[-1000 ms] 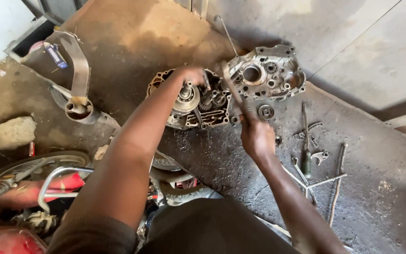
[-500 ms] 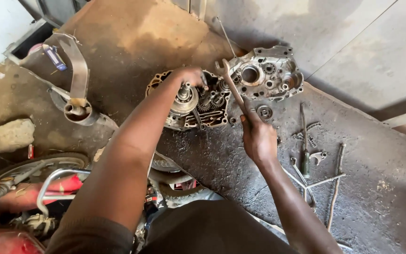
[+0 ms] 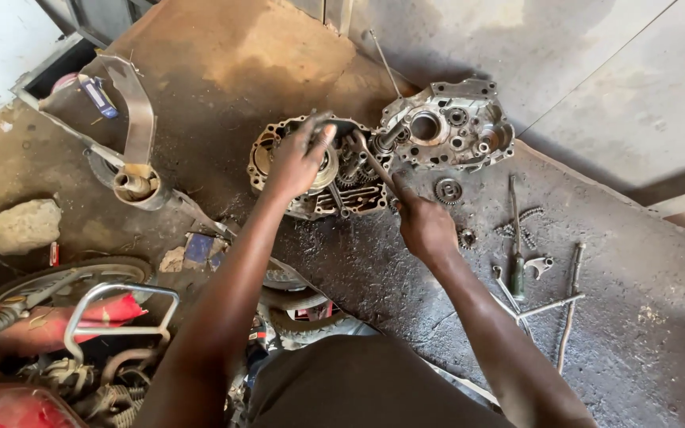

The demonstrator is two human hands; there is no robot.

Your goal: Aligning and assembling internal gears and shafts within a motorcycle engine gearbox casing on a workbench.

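Left hand (image 3: pixel 299 158) sits on the open engine case half (image 3: pixel 311 170), fingers spread and pressing down on the gear cluster; looks like it's steadying the case. Right hand (image 3: pixel 424 226) is closed round a slim metal tool (image 3: pixel 374 162), prob a screwdriver or pry bar, tip buried among the gears (image 3: pixel 350 170) in the case middle. Case lies flat on the oily concrete floor (image 3: pixel 374 277), touching the second case half (image 3: pixel 447 125) to its right.

How we'd do it well: keep left-hand weight straight down so the case doesn't skate on the oil. Keep the tool shallow, lever against a solid boss, not gear teeth or the gasket face. Short controlled pushes; a slip sends the tip toward the left fingers, so we keep those off the tool's line.

Loose bits nearby: small gear (image 3: pixel 447 190), sprocket (image 3: pixel 467 237), green-handled screwdriver (image 3: pixel 516 238), long bolts (image 3: pixel 568 305). Don't kick them.

Packages/labels: small flat blue packet (image 3: pixel 198 247) on the floor left of the case; blue-and-white label (image 3: pixel 98 95) on the bent metal part up left. Print too small to tell.
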